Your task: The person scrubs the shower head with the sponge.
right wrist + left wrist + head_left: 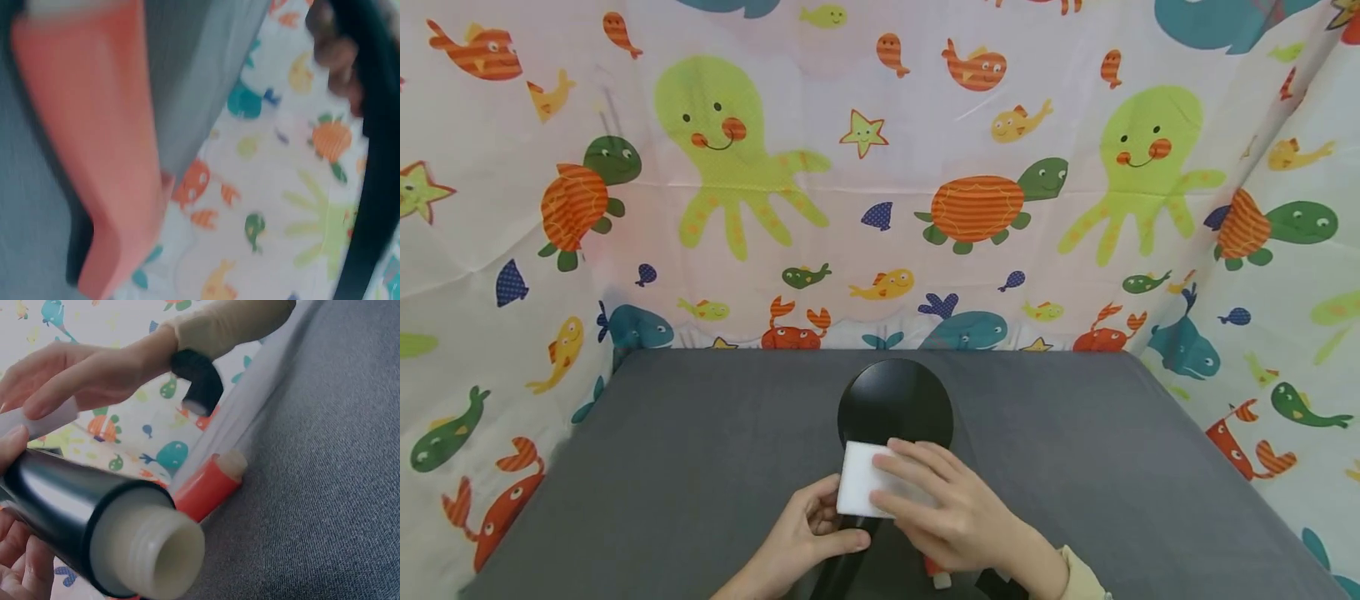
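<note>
My left hand (808, 533) grips the black handle (842, 558) of a thing with a glossy round black head (895, 400). In the left wrist view, the near end of that handle shows a cream threaded neck (165, 556) with an open mouth. With its fingers spread across one face, my right hand (951, 504) holds a white block-shaped sponge (861, 479) over the place where the handle meets the head. The right thumb is hidden. In the left wrist view the sponge (56, 419) lies along the handle's upper side.
Beneath my right forearm, a red tube-like object (934, 568) with a pale end lies on the grey cloth-covered table (715, 442). A black item (200, 381) sits at the right wrist. A curtain (850, 192) printed with sea animals hangs behind and at both sides.
</note>
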Tool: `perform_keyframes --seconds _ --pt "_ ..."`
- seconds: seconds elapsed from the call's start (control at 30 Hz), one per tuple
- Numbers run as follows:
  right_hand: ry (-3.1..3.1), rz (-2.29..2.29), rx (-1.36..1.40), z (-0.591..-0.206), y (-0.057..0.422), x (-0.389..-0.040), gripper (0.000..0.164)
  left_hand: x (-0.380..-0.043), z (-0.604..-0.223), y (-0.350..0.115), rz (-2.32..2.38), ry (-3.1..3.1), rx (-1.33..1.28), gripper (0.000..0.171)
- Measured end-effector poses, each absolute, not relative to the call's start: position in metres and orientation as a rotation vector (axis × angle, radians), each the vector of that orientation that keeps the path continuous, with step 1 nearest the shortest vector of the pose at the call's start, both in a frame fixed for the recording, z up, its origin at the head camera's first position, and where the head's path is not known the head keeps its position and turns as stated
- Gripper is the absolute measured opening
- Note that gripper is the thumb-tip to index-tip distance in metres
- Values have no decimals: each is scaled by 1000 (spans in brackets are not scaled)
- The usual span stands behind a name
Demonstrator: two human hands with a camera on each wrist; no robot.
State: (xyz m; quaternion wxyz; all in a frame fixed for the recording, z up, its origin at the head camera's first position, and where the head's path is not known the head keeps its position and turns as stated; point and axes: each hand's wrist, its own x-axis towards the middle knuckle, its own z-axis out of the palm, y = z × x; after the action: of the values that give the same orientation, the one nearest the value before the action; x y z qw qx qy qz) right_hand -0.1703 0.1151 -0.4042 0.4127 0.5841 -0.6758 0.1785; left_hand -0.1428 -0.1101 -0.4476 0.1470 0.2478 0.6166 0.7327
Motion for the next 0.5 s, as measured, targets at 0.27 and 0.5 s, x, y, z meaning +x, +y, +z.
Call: perform_keyframes --seconds 0.27,0.5 --pt "-1860 782 953 -384 137 -201 37 -141 -446 -109 2045 1791 604 22" --pt "-1718 599 1225 -404 120 -172 29 -139 -450 -108 2134 1714 697 28"
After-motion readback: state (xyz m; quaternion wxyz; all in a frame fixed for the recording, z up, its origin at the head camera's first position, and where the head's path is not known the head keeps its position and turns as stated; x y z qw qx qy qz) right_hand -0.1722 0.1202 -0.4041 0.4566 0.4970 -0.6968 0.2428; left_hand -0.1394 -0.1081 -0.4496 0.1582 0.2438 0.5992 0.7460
